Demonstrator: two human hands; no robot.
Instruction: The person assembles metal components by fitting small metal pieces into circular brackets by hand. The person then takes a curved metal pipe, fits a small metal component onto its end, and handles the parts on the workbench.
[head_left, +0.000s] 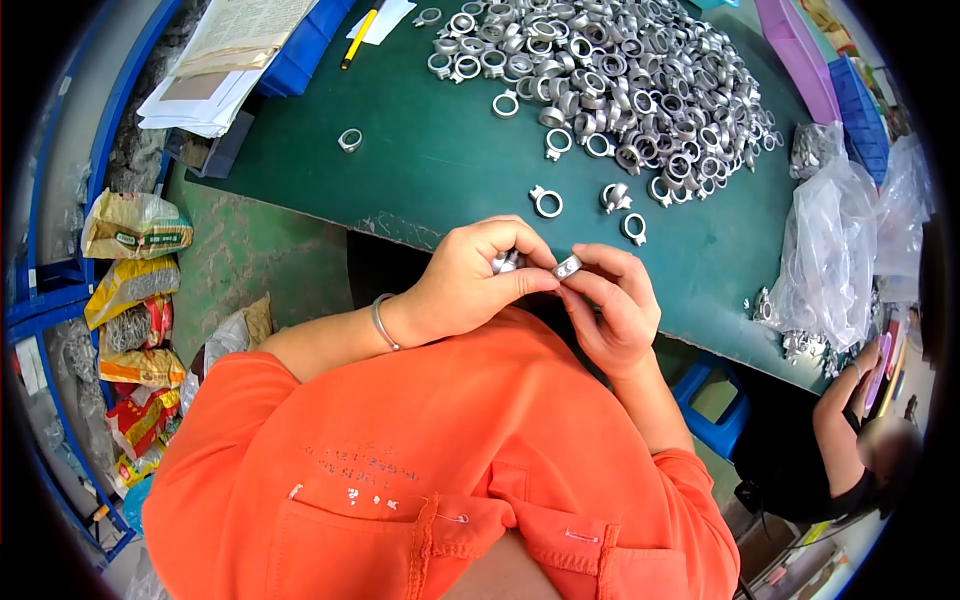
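Note:
Both of my hands meet over the near edge of the green table. My left hand is curled, with a metal part inside its fingers and its thumb tip against a small metal ring. My right hand pinches that same ring between thumb and fingers. Beyond them lie a few loose metal rings, one straight ahead and another to the right. A large pile of metal rings covers the far part of the table.
A lone ring and a yellow marker lie on the left. Papers rest beside a blue bin. Clear plastic bags sit at the right. Another person works at the lower right near a blue stool.

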